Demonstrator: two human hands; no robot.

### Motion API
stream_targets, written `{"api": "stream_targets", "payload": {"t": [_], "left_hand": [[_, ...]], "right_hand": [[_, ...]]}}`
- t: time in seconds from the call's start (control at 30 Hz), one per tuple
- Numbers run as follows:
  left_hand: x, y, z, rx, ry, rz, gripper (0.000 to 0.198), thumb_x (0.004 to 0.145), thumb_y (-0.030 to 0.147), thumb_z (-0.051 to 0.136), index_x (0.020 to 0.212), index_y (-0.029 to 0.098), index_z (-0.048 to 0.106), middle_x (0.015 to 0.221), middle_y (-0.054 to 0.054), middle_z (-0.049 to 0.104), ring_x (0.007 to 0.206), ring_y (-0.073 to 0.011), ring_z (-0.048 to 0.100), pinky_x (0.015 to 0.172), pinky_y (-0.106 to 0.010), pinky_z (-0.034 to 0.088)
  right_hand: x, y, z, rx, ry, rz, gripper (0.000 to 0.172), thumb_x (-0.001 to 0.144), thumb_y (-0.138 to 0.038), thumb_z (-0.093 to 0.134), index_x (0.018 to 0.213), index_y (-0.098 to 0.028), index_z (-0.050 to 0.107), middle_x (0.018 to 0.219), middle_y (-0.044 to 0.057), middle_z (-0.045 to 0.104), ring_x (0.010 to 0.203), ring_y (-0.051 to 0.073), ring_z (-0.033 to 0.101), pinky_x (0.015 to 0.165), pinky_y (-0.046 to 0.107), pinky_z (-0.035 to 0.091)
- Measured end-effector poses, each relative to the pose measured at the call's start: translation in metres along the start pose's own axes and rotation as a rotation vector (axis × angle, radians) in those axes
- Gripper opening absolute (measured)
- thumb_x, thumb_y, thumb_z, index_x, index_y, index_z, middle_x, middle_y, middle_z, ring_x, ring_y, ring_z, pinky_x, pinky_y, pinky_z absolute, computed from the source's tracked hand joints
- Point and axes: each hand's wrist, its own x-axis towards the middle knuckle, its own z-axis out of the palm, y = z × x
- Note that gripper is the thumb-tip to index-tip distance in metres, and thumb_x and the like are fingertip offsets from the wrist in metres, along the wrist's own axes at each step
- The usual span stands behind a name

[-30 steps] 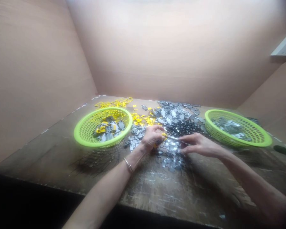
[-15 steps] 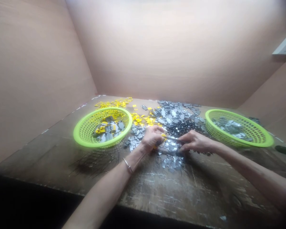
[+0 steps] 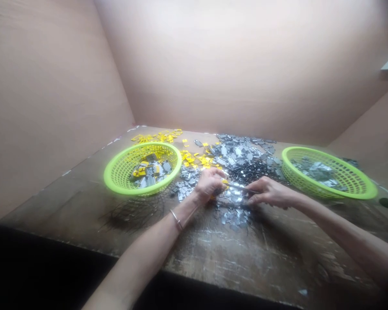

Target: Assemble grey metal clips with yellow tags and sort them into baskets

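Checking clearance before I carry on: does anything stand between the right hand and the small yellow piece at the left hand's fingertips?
Nothing visible blocks it: only the thin, dark, rod-shaped tool held by the right hand spans the gap to the small yellow piece in the left hand.

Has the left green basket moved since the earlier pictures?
No. Against the wall corner behind it, the left green basket sits in the same place; both shift slightly right and up in the picture together, so the camera moved.
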Motion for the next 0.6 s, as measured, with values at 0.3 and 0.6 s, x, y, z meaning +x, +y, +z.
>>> {"api": "stream_targets", "payload": {"t": [0.3,0.6], "left_hand": [[-0.001,0.009,-0.002,-0.013,-0.062,0.003,0.027,0.047,0.002,0.052,0.073,0.009,0.05,0.05,0.001,0.051,0.042,-0.0072,0.046,0.043,-0.02,0.033],[0.002,0.004,-0.011,0.085,-0.143,-0.008,0.026,0.046,0.004,0.055,0.071,0.009,0.054,0.049,0.003,0.048,0.042,-0.0043,0.041,0.044,-0.018,0.03]], "right_hand": [[-0.004,-0.013,-0.013,-0.046,-0.004,0.019,0.03,0.061,-0.04,0.053,0.078,-0.017,0.06,0.064,-0.002,0.052,0.058,0.011,0.043,0.053,0.021,0.032],[-0.008,-0.012,-0.016,-0.035,-0.04,0.011,0.029,0.061,-0.04,0.054,0.078,-0.017,0.061,0.062,-0.002,0.05,0.054,0.01,0.041,0.048,0.02,0.03]]}}
